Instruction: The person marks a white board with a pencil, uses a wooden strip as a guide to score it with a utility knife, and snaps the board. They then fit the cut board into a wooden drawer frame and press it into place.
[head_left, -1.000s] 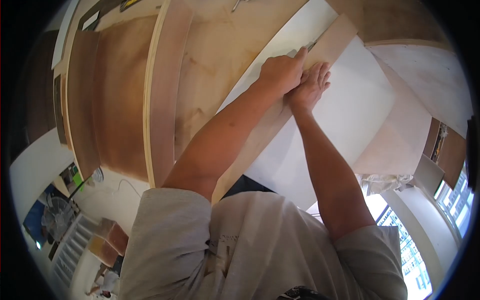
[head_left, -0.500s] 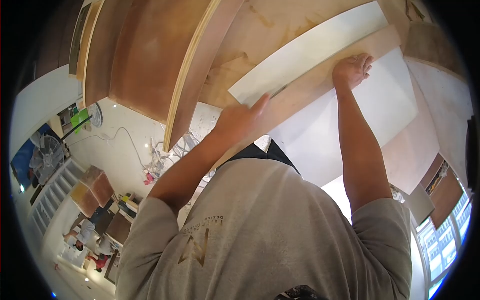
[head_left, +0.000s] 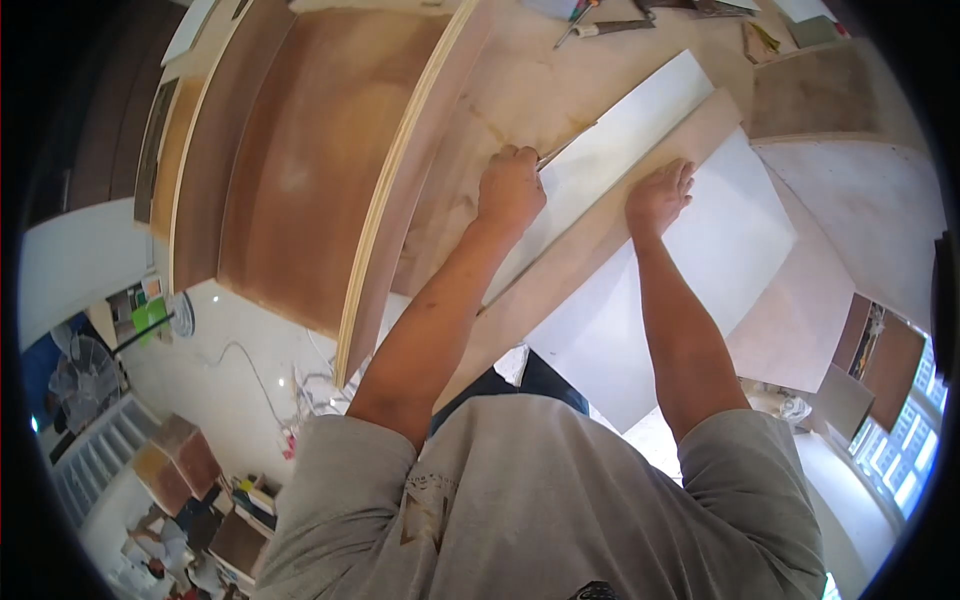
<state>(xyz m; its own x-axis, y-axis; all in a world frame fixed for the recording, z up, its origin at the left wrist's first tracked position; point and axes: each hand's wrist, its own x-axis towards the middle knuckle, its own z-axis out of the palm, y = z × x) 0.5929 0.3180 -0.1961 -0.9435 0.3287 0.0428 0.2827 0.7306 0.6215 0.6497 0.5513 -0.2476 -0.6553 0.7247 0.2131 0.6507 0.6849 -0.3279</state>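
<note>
My left hand (head_left: 511, 190) is closed in a fist at the far-left edge of a white sheet (head_left: 625, 135). A thin dark sliver (head_left: 568, 144) runs out from it along that edge; what the fingers hold is mostly hidden. My right hand (head_left: 660, 198) presses with bent fingers on a long wooden strip (head_left: 590, 240), gripping it against the sheet. The strip lies diagonally across the white sheet, which shows on both sides of it. Beneath is a brown wooden work surface (head_left: 510, 90).
An upright plywood panel edge (head_left: 400, 170) stands left of my left arm. Hand tools (head_left: 610, 28) lie at the far end. A fan (head_left: 80, 365), stacked boxes (head_left: 178, 465) and cables (head_left: 315, 390) are on the floor to the left. Other people (head_left: 165, 545) are at lower left.
My left hand has moved from the strip's edge to the sheet's outer edge and closed into a fist. My right hand stays on the strip while the view has shifted.
</note>
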